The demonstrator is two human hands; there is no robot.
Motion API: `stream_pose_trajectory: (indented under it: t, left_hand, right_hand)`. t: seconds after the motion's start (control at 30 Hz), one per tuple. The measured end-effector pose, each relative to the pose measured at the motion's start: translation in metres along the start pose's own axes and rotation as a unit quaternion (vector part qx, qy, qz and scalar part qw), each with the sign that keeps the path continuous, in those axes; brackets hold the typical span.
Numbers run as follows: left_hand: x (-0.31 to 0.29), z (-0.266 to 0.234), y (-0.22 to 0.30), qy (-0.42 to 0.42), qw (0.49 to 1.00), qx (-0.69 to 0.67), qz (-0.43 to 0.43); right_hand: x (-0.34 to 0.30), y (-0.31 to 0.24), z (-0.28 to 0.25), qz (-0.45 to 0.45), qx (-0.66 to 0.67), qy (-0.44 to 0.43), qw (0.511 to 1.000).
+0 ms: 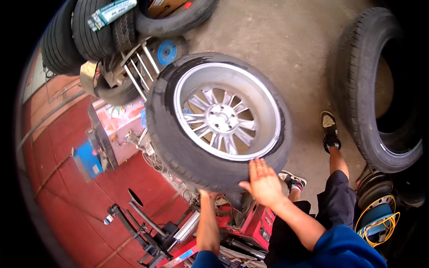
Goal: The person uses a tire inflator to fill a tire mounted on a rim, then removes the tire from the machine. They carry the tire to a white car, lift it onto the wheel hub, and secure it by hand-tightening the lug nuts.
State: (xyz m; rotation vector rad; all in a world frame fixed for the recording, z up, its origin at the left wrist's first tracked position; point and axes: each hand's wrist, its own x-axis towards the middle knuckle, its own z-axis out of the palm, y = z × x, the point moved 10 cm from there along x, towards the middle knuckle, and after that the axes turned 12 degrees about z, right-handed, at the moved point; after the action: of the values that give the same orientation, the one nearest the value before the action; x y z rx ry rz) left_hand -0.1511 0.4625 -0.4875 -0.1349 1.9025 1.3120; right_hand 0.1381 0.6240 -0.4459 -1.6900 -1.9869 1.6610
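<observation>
A car wheel point(223, 118) fills the middle of the view, its black tire point(178, 154) fitted round a silver multi-spoke alloy rim point(264, 142). Dark wet-looking patches show on the sidewall near the rim's upper left. My right hand point(263, 181) lies flat on the near sidewall, fingers stretched toward the rim's edge and thumb apart. Under the near edge of the tire is my left hand point(207, 194), touching it from below; its fingers are hidden behind the rubber. What bears the wheel's weight cannot be seen.
Several tires point(91, 33) stand at the far left, beside a metal frame point(142, 67). A large tire point(357, 85) stands at the right, near a coiled yellow cord point(391, 228). Below the wheel is red machinery point(259, 223) with black arms point(147, 232). Red flooring point(58, 178) spreads left.
</observation>
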Motion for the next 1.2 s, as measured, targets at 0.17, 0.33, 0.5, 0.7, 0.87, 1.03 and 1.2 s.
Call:
stream_pose_trajectory:
  t: [0.17, 0.33, 0.5, 0.7, 0.87, 1.03, 1.2]
  left_hand:
    - [0.002, -0.039, -0.065, 0.025, 0.999, -0.035, -0.015]
    - [-0.006, -0.062, -0.100, 0.048, 0.996, -0.070, -0.029]
    - [-0.016, -0.074, -0.128, 0.057, 0.994, -0.083, -0.037]
    - [-0.035, -0.075, -0.140, 0.061, 0.993, -0.089, -0.050]
    - [-0.037, -0.067, -0.147, 0.058, 0.992, -0.088, -0.071]
    - [-0.047, -0.079, -0.132, 0.073, 0.990, -0.086, -0.083]
    - [-0.036, -0.116, -0.040, 0.060, 0.995, -0.050, -0.062]
  right_hand:
    - [-0.010, 0.024, 0.032, -0.029, 0.010, -0.024, 0.999]
    - [-0.017, 0.032, 0.044, -0.035, -0.010, -0.041, 0.999]
    - [-0.014, 0.030, 0.044, -0.060, -0.026, -0.013, 0.998]
    - [-0.023, 0.036, 0.048, -0.052, -0.021, -0.019, 0.998]
    - [-0.028, 0.068, 0.040, -0.029, 0.017, -0.025, 0.999]
    - [-0.018, 0.119, 0.038, 0.046, 0.151, 0.010, 0.987]
    - [-0.024, 0.159, 0.038, 0.225, 0.060, -0.060, 0.971]
